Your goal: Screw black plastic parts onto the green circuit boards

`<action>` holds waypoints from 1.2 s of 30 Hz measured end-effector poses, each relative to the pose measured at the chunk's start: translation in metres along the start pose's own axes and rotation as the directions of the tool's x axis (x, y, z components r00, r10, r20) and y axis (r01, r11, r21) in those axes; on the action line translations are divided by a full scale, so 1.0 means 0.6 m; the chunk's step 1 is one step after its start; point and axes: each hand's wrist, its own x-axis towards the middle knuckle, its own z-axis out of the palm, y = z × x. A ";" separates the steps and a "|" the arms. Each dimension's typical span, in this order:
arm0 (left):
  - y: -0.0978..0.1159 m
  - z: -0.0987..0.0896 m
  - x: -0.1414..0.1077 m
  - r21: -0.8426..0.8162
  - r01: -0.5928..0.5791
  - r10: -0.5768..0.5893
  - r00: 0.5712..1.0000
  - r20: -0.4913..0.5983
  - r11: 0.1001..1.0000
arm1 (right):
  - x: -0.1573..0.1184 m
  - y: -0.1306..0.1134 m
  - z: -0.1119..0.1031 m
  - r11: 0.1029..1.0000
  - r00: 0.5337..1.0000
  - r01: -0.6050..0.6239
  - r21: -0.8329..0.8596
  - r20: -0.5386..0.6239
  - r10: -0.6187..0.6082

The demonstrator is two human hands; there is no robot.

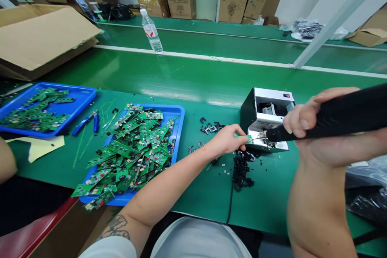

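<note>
Green circuit board (pixel 248 139) pinched in left fingers (pixel 234 136) at a metal machine (pixel 266 109), right fingers (pixel 298 123) closed around black handle (pixel 338 115)

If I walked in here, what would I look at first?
You'd likely spot the big heap of green circuit boards in the blue tray on the green bench. To its right, the left hand holds a small green board at a silver and black machine. The right hand grips a thick black tool there.
</note>
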 end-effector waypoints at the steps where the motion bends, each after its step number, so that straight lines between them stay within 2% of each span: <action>1: -0.001 0.000 0.000 0.000 0.001 -0.001 1.000 -0.002 1.000 | 0.004 0.002 0.011 0.998 0.997 0.054 -0.019 0.047 -0.053; 3: -0.003 0.002 0.001 -0.002 0.010 -0.010 1.000 0.001 1.000 | 0.011 0.009 0.026 0.993 0.989 0.116 -0.035 0.101 -0.112; 12: -0.008 0.008 0.007 -0.059 0.025 -0.025 1.000 -0.002 0.998 | 0.020 0.033 0.026 0.995 0.988 0.104 0.001 0.118 -0.103; 18: -0.003 0.006 0.003 -0.047 0.033 -0.033 0.999 0.001 0.998 | -0.005 0.012 0.039 0.998 0.994 -0.004 -0.066 0.112 0.012; 24: 0.005 0.004 -0.001 -0.029 0.035 -0.036 0.999 -0.014 0.999 | -0.005 0.020 0.041 0.999 0.992 -0.026 -0.037 0.125 0.030; 28: 0.007 0.002 -0.001 0.016 0.041 -0.040 0.999 -0.020 0.999 | -0.011 0.007 0.035 0.999 0.993 -0.015 -0.052 0.119 0.021; 32: 0.007 0.000 -0.002 0.022 0.040 -0.040 0.999 -0.001 0.999 | -0.026 -0.023 0.018 0.995 0.999 -0.036 -0.088 -0.001 0.036; 36: 0.013 -0.003 -0.007 0.040 0.033 -0.033 0.999 0.003 0.999 | -0.023 -0.010 -0.022 0.999 1.000 -0.011 -0.049 -0.006 0.011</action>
